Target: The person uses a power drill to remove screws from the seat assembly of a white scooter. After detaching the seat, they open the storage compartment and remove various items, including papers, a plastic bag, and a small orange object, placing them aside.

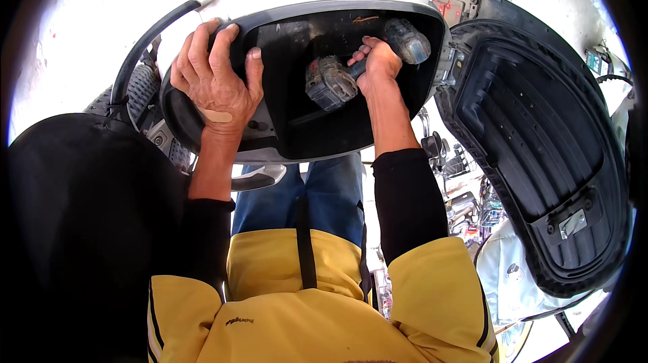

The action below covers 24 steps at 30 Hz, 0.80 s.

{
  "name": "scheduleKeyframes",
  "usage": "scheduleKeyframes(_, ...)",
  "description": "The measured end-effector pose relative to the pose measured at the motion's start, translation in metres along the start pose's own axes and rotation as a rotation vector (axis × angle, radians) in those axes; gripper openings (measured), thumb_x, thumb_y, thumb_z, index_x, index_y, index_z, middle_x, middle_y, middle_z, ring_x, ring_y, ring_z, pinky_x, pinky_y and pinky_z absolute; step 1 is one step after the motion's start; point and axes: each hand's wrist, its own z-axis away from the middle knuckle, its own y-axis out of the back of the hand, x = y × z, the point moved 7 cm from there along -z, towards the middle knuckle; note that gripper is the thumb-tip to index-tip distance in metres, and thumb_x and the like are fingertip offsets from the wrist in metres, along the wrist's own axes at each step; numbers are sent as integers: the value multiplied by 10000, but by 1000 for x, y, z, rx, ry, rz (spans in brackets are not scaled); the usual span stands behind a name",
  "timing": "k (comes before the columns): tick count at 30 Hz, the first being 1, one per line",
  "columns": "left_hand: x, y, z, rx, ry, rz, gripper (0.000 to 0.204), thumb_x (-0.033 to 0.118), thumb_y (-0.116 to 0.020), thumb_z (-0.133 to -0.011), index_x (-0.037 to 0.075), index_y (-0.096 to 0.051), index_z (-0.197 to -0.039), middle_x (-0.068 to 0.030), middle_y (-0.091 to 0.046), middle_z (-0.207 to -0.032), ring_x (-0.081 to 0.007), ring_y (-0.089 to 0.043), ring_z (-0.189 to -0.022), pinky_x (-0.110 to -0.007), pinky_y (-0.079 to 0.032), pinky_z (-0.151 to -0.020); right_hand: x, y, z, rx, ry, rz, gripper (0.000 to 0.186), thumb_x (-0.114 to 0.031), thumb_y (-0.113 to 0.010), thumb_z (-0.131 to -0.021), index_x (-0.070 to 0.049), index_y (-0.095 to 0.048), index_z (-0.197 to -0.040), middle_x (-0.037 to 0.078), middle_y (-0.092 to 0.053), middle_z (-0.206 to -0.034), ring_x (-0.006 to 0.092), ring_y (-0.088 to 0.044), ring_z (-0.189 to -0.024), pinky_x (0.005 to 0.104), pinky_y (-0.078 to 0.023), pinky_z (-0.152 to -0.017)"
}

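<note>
A deep black-lined storage box (337, 5) in a white shell stands open in front of me. Inside it lies a dusty, dark cordless power tool (331, 83), its blocky battery end toward the left and its rounded head toward the right. My right hand (380, 73) reaches over the near rim with its fingers closed around the tool's handle, which it partly hides. My left hand (216, 86), a plaster near its wrist, lies across the left end of the box. Its fingers are spread over the rim and the thumb stands apart; nothing is in it.
The box's black ribbed lid (533, 140) hangs open at the right on a metal hinge (453, 66), with a silver latch (572, 224). To the left are a large rounded black shape (94, 187), a curved black bar (138, 46) and a tyre (140, 86). Small wares lie beyond at right.
</note>
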Motion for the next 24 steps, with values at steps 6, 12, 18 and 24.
scheduleKeyframes(6,1,1,-3,-11,-6,-37,421,380,-671,-978,117,-608,-1300,-78,-597,-1362,-259,-489,-1336,-431,-266,-1086,-8,3,-2,-47,-6,42,106,-14,-586,-927,-61,-551,-838,24,-463,-649,176,-464,-521,372,-423,-514)
scheduleKeyframes(12,1,1,2,12,-8,0,455,340,-704,-926,136,-605,-1321,-97,-579,-1374,-301,-483,-1334,-483,-249,-1097,-3,0,1,5,22,46,105,-5,-604,-916,-51,-550,-839,37,-485,-653,176,-474,-509,368,-424,-496)
scheduleKeyframes(18,-2,-1,1,19,-30,-20,469,354,-703,-927,142,-593,-1331,-94,-570,-1378,-294,-476,-1341,-484,-246,-1092,-7,1,7,-1,32,47,112,6,-610,-912,-46,-550,-834,42,-489,-648,179,-478,-501,366,-421,-487)
scheduleKeyframes(24,-3,-4,2,59,-66,-42,449,401,-674,-959,160,-584,-1327,-102,-565,-1371,-295,-466,-1337,-485,-259,-1075,-17,6,10,-16,36,63,98,19,-608,-904,-16,-563,-825,63,-511,-651,187,-497,-501,381,-432,-478)
